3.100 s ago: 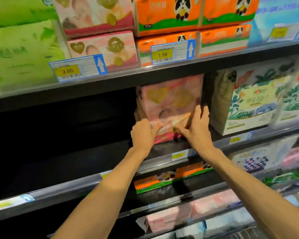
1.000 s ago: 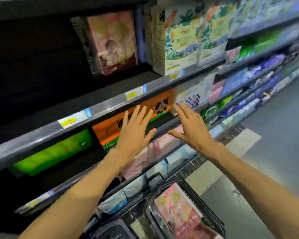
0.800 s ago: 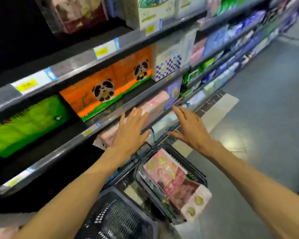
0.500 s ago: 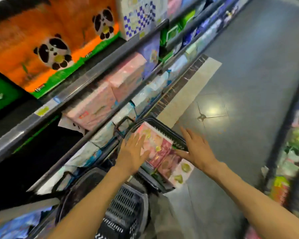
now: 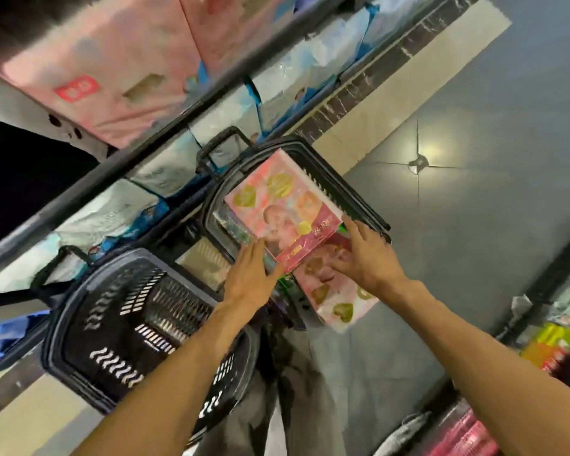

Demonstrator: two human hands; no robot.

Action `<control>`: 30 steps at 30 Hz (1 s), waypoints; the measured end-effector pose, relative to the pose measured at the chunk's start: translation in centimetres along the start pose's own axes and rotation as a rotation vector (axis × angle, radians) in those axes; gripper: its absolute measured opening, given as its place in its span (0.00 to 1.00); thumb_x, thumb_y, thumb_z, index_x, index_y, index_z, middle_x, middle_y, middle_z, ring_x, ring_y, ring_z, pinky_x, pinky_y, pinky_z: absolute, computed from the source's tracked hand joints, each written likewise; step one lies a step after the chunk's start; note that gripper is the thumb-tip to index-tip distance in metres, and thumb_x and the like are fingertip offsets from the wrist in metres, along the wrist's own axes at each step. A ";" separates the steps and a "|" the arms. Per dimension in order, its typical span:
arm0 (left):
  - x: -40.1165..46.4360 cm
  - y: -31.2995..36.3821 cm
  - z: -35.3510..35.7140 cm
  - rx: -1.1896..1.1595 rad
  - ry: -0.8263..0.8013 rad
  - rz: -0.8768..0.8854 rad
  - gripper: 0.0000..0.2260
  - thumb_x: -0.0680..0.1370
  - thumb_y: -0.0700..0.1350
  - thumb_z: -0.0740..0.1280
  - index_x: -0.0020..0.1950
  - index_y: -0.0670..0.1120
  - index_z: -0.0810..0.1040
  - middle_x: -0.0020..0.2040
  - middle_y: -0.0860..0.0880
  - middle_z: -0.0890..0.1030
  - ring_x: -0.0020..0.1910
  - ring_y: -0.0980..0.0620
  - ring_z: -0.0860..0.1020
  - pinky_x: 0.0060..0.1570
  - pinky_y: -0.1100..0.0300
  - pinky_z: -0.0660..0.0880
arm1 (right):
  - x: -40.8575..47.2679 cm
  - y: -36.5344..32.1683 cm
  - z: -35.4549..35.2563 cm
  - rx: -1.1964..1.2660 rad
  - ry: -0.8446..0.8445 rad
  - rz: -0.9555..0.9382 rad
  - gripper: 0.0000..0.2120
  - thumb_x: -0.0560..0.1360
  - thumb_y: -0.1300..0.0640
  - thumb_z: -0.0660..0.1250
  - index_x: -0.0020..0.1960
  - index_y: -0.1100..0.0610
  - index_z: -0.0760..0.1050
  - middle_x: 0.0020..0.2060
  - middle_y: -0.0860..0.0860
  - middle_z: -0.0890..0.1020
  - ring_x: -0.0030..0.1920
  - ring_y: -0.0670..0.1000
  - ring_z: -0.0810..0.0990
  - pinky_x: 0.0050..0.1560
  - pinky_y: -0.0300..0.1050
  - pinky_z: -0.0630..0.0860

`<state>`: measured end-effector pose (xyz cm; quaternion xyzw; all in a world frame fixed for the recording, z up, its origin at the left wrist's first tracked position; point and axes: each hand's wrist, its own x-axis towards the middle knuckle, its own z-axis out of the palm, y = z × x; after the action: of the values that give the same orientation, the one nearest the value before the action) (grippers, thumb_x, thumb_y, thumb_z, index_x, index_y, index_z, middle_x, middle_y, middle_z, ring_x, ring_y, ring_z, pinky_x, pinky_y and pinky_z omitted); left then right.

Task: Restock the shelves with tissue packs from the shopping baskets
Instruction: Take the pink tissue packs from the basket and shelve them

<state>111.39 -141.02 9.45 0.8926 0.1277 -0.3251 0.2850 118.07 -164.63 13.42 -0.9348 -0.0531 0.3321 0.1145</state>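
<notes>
tissue pack [image 5: 282, 205]: pink, gold hearts, magenta band | baskets [image 5: 125, 327]: black, slotted | floor [image 5: 474, 258]: grey | shelf packs [image 5: 106, 77]: pale pink

Grey tiled floor [image 5: 474, 258] right of dark plastic shopping basket [image 5: 359, 192] open; shelf edge [image 5: 145, 136] crowds basket's left; empty black slotted basket [image 5: 129, 317] blocks lower-left.

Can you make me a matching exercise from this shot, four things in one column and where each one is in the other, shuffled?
Things:
1. top pink tissue pack
2. second pink tissue pack
3. near black basket
4. far black basket

Places:
A. sticks out over the far basket's near end
B. holds the pink packs
C. between the left hand and right hand
D. under the left forearm, no packs showing in it

Pairs: 1-C, 2-A, 3-D, 4-B
</notes>
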 end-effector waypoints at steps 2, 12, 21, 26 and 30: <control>2.1 -0.6 1.0 -0.123 0.000 -0.058 0.39 0.82 0.65 0.59 0.84 0.48 0.48 0.84 0.49 0.52 0.82 0.49 0.53 0.77 0.52 0.56 | 3.0 0.2 0.8 -0.005 -0.008 -0.005 0.50 0.74 0.30 0.67 0.83 0.50 0.47 0.80 0.56 0.61 0.78 0.60 0.63 0.73 0.64 0.67; 11.9 -2.7 3.3 -0.632 0.010 -0.405 0.39 0.80 0.62 0.67 0.80 0.40 0.55 0.71 0.50 0.70 0.65 0.50 0.72 0.54 0.60 0.67 | 16.9 -0.6 2.4 0.115 -0.100 -0.022 0.54 0.70 0.27 0.69 0.83 0.51 0.48 0.78 0.58 0.63 0.75 0.62 0.67 0.72 0.64 0.68; 15.5 -1.6 4.5 -0.976 0.082 -0.539 0.52 0.68 0.61 0.79 0.77 0.40 0.52 0.71 0.40 0.73 0.66 0.41 0.76 0.65 0.46 0.76 | 22.5 -2.6 4.9 0.516 -0.152 0.098 0.65 0.62 0.32 0.78 0.84 0.55 0.44 0.80 0.58 0.63 0.77 0.57 0.68 0.76 0.59 0.68; 14.6 -1.6 4.3 -0.863 0.152 -0.540 0.41 0.73 0.58 0.77 0.74 0.41 0.60 0.69 0.41 0.76 0.63 0.40 0.78 0.51 0.56 0.73 | 22.5 -2.4 4.4 0.428 -0.131 0.111 0.51 0.66 0.41 0.82 0.78 0.58 0.59 0.65 0.55 0.77 0.62 0.57 0.79 0.63 0.57 0.79; 11.6 -2.2 3.2 -0.799 0.186 -0.459 0.37 0.72 0.59 0.78 0.70 0.43 0.64 0.66 0.45 0.78 0.62 0.42 0.79 0.53 0.53 0.75 | 20.1 -2.4 4.2 0.427 -0.106 0.121 0.64 0.57 0.28 0.79 0.81 0.56 0.55 0.72 0.57 0.72 0.69 0.58 0.75 0.68 0.61 0.76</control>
<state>117.67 -140.67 -1.04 0.6871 0.4618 -0.2239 0.5143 130.93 -158.05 -1.40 -0.8721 0.0688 0.3906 0.2866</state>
